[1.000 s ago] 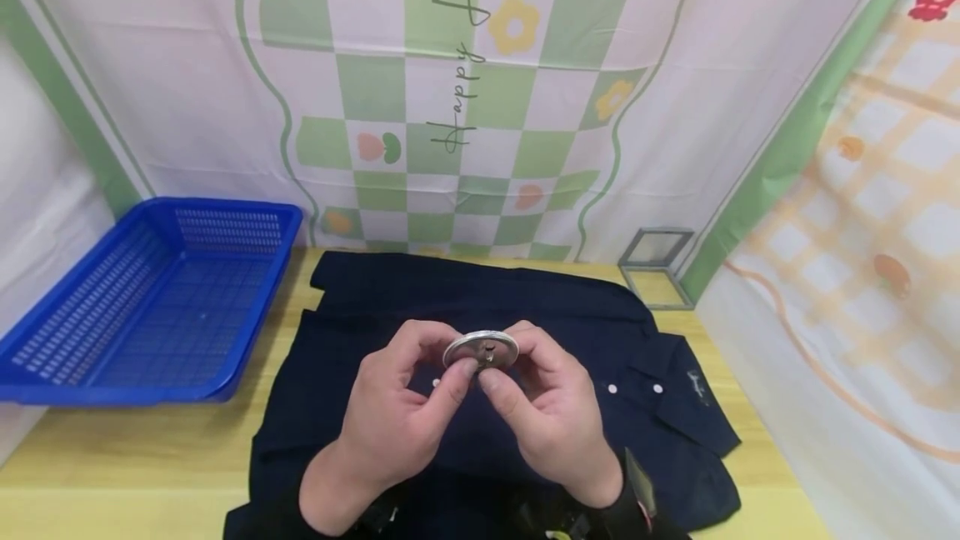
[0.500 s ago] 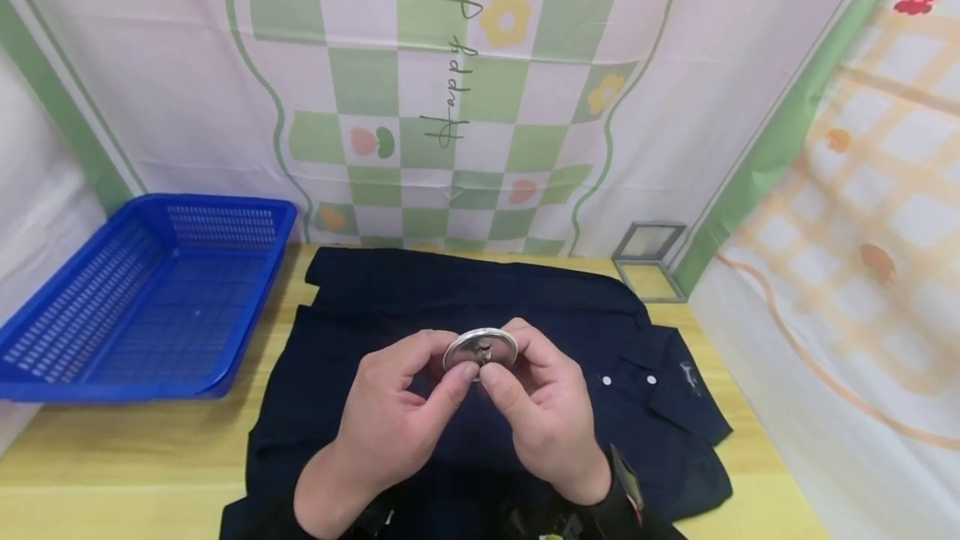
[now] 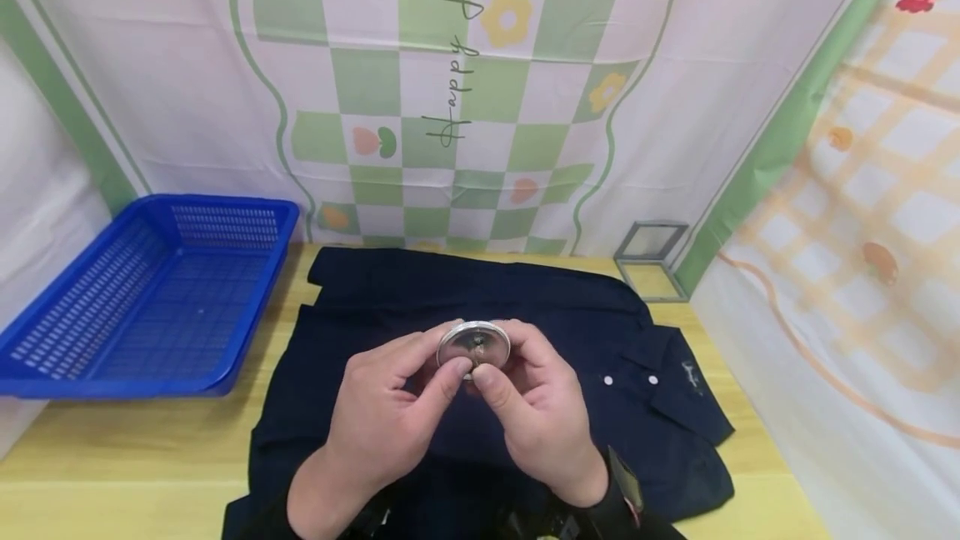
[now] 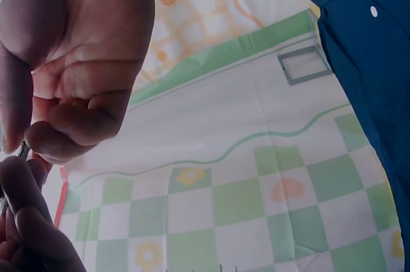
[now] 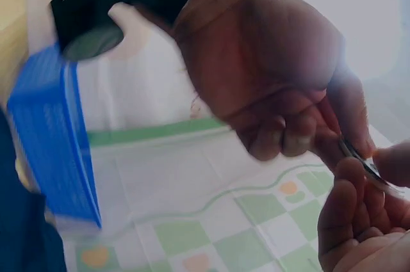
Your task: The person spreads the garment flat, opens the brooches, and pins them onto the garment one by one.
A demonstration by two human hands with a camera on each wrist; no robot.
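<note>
A round silver metal badge [image 3: 474, 344] with a pin on its back is held up over a dark navy shirt [image 3: 375, 307] that lies flat on the wooden table [image 3: 135, 448]. My left hand [image 3: 450, 357] pinches the badge's left edge, thumb in front. My right hand [image 3: 498, 354] pinches its right side, the thumb pressed near the pin. In the left wrist view the left hand [image 4: 61, 134] and the badge's thin edge [image 4: 23, 150] show at the left. The right wrist view shows the right hand [image 5: 320, 144] holding the badge [image 5: 362, 160] edge-on.
A blue plastic basket [image 3: 67, 373] sits on the table's left side. A small grey-framed box [image 3: 651, 261] stands at the back right corner. Patterned cloth walls close in the back and both sides. The shirt's collar and white buttons [image 3: 630, 379] lie to the right.
The badge has shifted slightly left and turned more face-on. Both thumbs have drawn closer together on its back. The shirt and basket have not moved.
</note>
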